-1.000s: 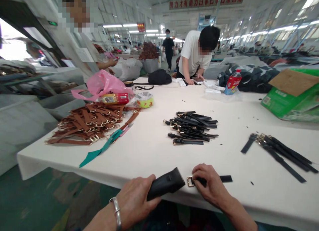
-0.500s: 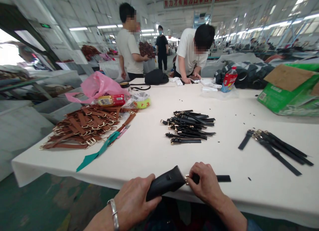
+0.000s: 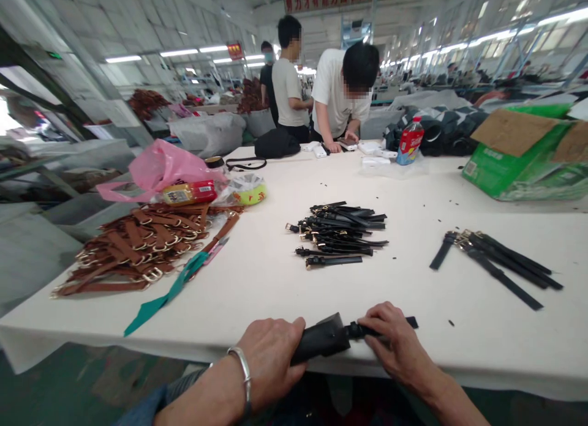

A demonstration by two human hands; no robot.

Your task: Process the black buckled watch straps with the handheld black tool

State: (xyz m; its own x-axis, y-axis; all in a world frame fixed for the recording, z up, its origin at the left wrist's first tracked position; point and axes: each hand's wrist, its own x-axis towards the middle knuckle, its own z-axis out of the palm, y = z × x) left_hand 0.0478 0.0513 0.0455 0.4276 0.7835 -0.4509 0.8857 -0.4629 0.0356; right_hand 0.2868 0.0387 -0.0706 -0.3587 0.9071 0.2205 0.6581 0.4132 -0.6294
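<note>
My left hand (image 3: 272, 362), with a silver bangle at its wrist, is wrapped round a black hand-held tool (image 3: 324, 339) with a wide, flared head. Its exact kind cannot be made out. At the table's front edge, my right hand (image 3: 395, 339) pinches a black buckle strap (image 3: 354, 330). One end of the strap meets the tool's head, and the other end sticks out beyond my fingers. The buckle is not visible. Ahead lies a pile of black straps (image 3: 342, 227) with gold buckles. A smaller bunch of black straps (image 3: 500, 257) is to the right.
Brown straps (image 3: 138, 242) are heaped at left, beside a teal cloth strip (image 3: 168, 294) and a pink bag (image 3: 169, 169). A bottle (image 3: 410, 142) and a green box (image 3: 514, 156) stand farther back. A co-worker (image 3: 342, 95) leans over the table's far side.
The tool's head has turned over and now meets the strap, whose gold buckle no longer shows. My right hand has shifted slightly right. A background person has moved right.
</note>
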